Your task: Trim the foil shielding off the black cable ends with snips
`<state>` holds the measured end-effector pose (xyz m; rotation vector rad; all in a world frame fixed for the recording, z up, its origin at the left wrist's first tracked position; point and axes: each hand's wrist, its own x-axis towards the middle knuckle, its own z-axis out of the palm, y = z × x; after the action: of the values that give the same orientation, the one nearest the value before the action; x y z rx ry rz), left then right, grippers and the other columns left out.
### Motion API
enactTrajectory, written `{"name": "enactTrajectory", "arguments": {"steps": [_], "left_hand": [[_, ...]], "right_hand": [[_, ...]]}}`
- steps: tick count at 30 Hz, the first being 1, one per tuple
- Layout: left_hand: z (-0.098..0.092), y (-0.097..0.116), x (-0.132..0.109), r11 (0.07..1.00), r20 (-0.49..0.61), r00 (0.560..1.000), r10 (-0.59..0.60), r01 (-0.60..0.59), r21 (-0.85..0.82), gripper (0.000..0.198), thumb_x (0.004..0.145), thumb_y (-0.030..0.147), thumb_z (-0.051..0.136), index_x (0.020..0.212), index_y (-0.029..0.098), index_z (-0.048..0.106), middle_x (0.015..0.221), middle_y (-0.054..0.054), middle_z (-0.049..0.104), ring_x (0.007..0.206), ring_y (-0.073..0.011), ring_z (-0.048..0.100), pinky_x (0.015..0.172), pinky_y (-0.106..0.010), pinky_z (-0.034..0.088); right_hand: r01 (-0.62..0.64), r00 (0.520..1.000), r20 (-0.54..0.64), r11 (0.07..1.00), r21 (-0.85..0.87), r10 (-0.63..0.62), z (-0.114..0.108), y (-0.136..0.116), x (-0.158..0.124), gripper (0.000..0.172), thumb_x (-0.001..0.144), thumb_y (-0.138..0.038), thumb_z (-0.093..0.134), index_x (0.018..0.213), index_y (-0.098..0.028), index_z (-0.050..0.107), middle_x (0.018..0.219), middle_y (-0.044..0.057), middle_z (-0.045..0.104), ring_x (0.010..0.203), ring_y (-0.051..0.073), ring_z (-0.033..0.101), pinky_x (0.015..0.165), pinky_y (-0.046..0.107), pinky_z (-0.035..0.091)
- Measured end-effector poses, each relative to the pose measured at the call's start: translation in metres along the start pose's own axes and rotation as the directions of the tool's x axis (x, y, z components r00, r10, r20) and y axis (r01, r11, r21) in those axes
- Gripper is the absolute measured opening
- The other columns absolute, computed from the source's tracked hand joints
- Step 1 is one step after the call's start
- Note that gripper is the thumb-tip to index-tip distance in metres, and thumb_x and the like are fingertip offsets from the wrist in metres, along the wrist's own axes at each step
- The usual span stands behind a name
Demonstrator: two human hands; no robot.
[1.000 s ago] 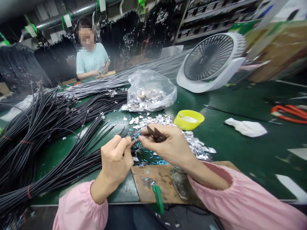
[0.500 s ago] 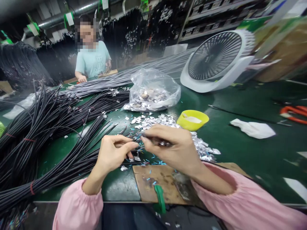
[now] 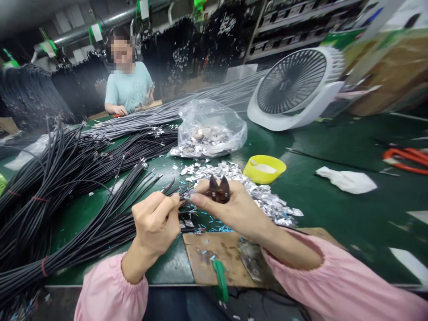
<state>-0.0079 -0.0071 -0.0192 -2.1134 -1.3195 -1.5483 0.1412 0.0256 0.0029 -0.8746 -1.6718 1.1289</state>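
Note:
My left hand (image 3: 157, 220) is closed, thumb and fingers pinched on a black cable; most of its length is covered by the hand. The cable's end (image 3: 185, 199) points toward my right hand (image 3: 230, 205), whose thumb and fingertip meet close to it. In my right palm lies a pair of small dark wire cutters (image 3: 219, 189), its two pointed jaws apart and facing up, the handles hidden. Past the hands is a heap of silver foil scraps (image 3: 267, 200). Blue wire bits (image 3: 219, 226) are scattered below them.
Bundles of black cables (image 3: 83, 236) cover the left side. A clear plastic bag (image 3: 214, 129) of scraps, a yellow bowl (image 3: 264, 176) and a white fan (image 3: 294, 84) stand beyond. A stained board (image 3: 197, 256) lies in front. Across the table works another person (image 3: 129, 87).
The left hand has turned over, its back now toward me. The right hand has rolled, so the cutters' jaws now point up. The view has shifted slightly.

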Motion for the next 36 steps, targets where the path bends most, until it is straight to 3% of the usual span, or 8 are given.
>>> {"name": "enactTrajectory", "arguments": {"steps": [3,6,10,13,19,27,33,36], "left_hand": [[0.001,-0.001,-0.001,0.997,-0.002,0.998,0.056,-0.056,0.056,0.015,0.079,0.009,0.057,0.068,0.016,0.063,0.053,0.003,0.051,0.048,-0.0069,0.047,0.048,-0.020,0.034],[0.001,-0.001,-0.001,0.994,0.012,0.996,0.087,-0.087,0.066,0.014,0.079,0.009,0.057,0.068,0.016,0.062,0.052,0.004,0.050,0.047,-0.0063,0.046,0.047,-0.020,0.034],[0.002,0.000,-0.001,0.995,0.053,0.996,0.065,-0.069,0.071,0.014,0.079,0.009,0.057,0.067,0.016,0.060,0.052,0.005,0.046,0.045,-0.0057,0.043,0.045,-0.020,0.032],[0.002,0.001,-0.001,0.996,0.057,0.998,0.037,-0.041,0.084,0.016,0.079,0.009,0.057,0.064,0.016,0.059,0.051,0.005,0.043,0.044,-0.0053,0.040,0.044,-0.020,0.030],[-0.001,0.001,0.002,0.999,0.027,0.999,-0.047,0.047,-0.021,0.011,0.076,0.012,0.063,0.067,0.017,0.060,0.056,0.004,0.052,0.048,-0.0066,0.047,0.047,-0.019,0.037],[-0.003,0.004,0.005,0.988,0.061,0.989,-0.137,0.141,-0.069,0.011,0.078,0.018,0.063,0.066,0.018,0.061,0.059,0.002,0.058,0.052,-0.0089,0.054,0.045,-0.019,0.040],[-0.006,0.003,0.009,0.983,0.203,0.970,-0.134,0.155,-0.094,0.015,0.083,0.018,0.055,0.072,0.018,0.065,0.061,0.000,0.060,0.053,-0.0102,0.053,0.050,-0.022,0.040],[-0.009,0.003,0.012,0.963,0.286,0.939,-0.188,0.234,-0.135,0.023,0.086,0.018,0.050,0.067,0.017,0.063,0.058,0.000,0.058,0.053,-0.0105,0.052,0.050,-0.022,0.039]], "right_hand": [[0.158,0.980,-0.091,0.970,-0.186,-0.177,0.001,0.001,-0.003,0.029,0.076,-0.035,0.062,0.056,-0.015,0.057,0.047,-0.003,0.045,0.044,0.007,0.036,0.040,0.021,0.029],[0.254,0.934,-0.176,0.923,-0.289,-0.312,0.001,0.003,-0.004,0.010,0.076,-0.023,0.064,0.071,-0.014,0.064,0.056,-0.001,0.053,0.047,0.007,0.043,0.042,0.020,0.035],[0.434,0.853,-0.108,0.808,-0.398,-0.511,-0.001,0.004,-0.006,0.006,0.077,-0.012,0.061,0.073,-0.015,0.064,0.066,0.003,0.061,0.057,0.010,0.055,0.051,0.021,0.044],[0.503,0.824,-0.033,0.757,-0.417,-0.566,-0.002,0.004,-0.007,0.009,0.079,-0.009,0.057,0.076,-0.015,0.063,0.069,0.004,0.062,0.061,0.011,0.057,0.053,0.022,0.046],[0.323,0.903,-0.169,0.883,-0.340,-0.395,-0.004,0.004,-0.002,0.012,0.081,-0.019,0.057,0.069,-0.016,0.060,0.059,0.001,0.055,0.053,0.010,0.050,0.047,0.021,0.039],[0.195,0.972,-0.098,0.966,-0.172,-0.214,-0.002,0.002,-0.002,0.014,0.077,-0.023,0.054,0.066,-0.015,0.058,0.056,-0.001,0.050,0.050,0.009,0.044,0.045,0.022,0.036],[0.000,0.998,-0.056,0.999,-0.037,-0.002,-0.004,0.002,0.001,0.015,0.073,-0.027,0.056,0.064,-0.016,0.058,0.050,-0.004,0.043,0.044,0.008,0.038,0.042,0.022,0.034],[0.127,0.982,-0.125,0.983,-0.135,-0.144,-0.003,0.002,0.000,0.011,0.077,-0.025,0.057,0.073,-0.016,0.061,0.057,-0.001,0.051,0.047,0.009,0.041,0.044,0.023,0.035]]}}
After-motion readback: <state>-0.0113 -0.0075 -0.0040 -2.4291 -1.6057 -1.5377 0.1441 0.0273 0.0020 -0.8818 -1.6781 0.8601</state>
